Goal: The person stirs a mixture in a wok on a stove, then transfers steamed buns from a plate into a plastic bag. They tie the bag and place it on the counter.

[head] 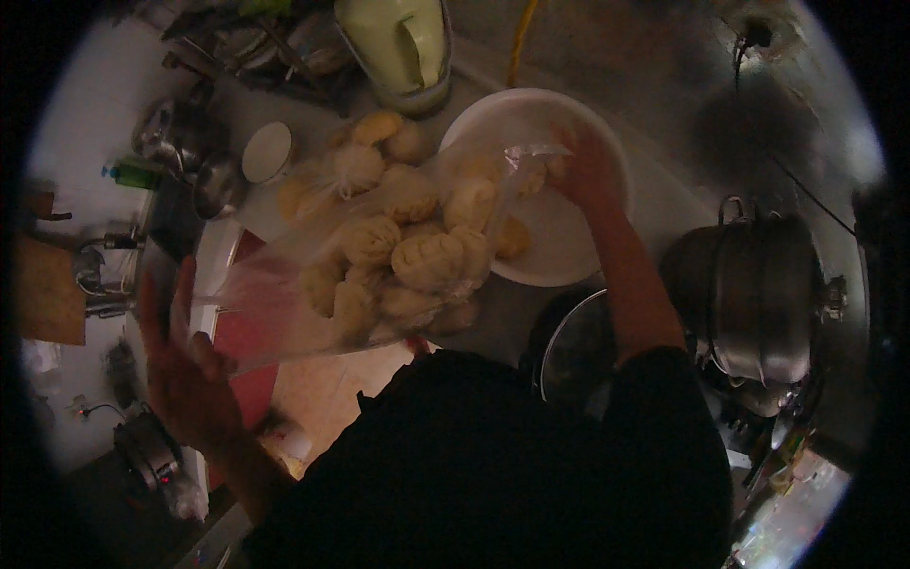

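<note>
A large clear plastic bag (284, 284) of pale yellow buns (426, 259) stretches across the middle of the view. At the lower left, my left hand (188, 370) holds the bag's end, with two fingers raised. My right hand (579, 163) reaches over a white round basin (462, 121), at the other side of the bag; its fingers are blurred, so its grip is unclear. One yellow bun (513, 238) lies in the basin. Behind the large bag, a second knotted bag of buns (359, 167) rests on the counter.
A pale green rectangular container (419, 50) stands at the top. Metal bowls (219, 185) and a white lidded tub or bowl (267, 152) are at the left. A steel steamer pot (761, 299) stands at the right, and a dark round pan (576, 348) lies near my body.
</note>
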A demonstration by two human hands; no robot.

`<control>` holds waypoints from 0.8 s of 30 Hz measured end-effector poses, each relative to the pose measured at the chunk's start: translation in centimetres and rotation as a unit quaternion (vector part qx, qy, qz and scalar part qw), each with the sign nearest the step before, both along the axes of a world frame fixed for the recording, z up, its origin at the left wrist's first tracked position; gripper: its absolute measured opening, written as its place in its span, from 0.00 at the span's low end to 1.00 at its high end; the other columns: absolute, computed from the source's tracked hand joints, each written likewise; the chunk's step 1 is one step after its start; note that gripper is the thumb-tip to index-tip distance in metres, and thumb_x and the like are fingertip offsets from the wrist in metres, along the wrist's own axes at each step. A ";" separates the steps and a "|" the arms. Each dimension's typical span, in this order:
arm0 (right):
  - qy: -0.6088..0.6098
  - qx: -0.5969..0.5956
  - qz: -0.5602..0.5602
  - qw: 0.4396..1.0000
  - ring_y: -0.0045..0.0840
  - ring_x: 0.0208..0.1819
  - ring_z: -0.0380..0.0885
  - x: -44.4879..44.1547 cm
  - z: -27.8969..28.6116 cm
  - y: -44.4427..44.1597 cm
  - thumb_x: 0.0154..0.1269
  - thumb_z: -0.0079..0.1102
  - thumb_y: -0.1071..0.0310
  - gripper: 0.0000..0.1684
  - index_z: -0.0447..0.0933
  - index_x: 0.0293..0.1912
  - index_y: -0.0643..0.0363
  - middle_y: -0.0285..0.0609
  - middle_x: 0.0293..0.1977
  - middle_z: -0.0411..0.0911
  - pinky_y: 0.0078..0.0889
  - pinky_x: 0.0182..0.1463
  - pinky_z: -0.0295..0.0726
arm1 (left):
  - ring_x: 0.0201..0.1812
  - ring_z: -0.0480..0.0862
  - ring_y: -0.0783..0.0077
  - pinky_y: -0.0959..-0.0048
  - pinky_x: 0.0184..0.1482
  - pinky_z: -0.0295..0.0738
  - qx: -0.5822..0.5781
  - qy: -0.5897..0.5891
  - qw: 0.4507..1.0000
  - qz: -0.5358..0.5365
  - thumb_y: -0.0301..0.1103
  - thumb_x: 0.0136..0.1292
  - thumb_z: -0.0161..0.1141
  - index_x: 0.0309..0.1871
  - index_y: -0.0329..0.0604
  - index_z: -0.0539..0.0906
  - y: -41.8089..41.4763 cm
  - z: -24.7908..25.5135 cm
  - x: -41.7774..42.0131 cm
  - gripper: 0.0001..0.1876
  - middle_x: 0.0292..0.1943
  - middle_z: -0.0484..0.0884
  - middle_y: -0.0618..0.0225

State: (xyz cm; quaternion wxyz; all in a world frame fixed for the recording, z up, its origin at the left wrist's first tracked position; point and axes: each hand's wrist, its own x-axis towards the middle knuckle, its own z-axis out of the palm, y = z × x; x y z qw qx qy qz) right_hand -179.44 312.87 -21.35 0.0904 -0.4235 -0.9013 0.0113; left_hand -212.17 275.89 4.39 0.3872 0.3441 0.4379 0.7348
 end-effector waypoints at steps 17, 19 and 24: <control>0.627 -0.179 -0.057 0.756 0.34 0.54 0.76 -3.6 16.3 -4.4 0.56 0.72 0.57 0.41 0.62 0.63 0.61 0.48 0.54 0.73 0.37 0.57 0.78 | 0.19 0.74 0.84 0.85 0.20 0.66 -0.228 0.417 0.866 0.156 0.55 0.70 0.49 0.77 0.37 0.45 2.6 1.1 4.1 0.43 0.70 0.64 0.40; 0.668 -0.129 0.089 0.727 0.34 0.57 0.74 -4.3 20.1 -6.8 0.56 0.73 0.60 0.42 0.61 0.64 0.61 0.48 0.57 0.70 0.39 0.59 0.77 | 0.20 0.76 0.81 0.84 0.24 0.72 -0.128 0.234 0.958 0.110 0.58 0.65 0.57 0.77 0.37 0.44 2.8 1.2 4.6 0.50 0.71 0.59 0.34; 0.451 -0.143 0.356 0.806 0.35 0.61 0.71 -9.8 23.1 -14.7 0.52 0.75 0.61 0.35 0.72 0.59 0.55 0.46 0.61 0.69 0.41 0.62 0.73 | 0.26 0.83 0.74 0.76 0.35 0.84 -0.048 0.100 0.994 -0.012 0.59 0.55 0.67 0.77 0.36 0.39 4.0 1.4 3.9 0.61 0.71 0.49 0.25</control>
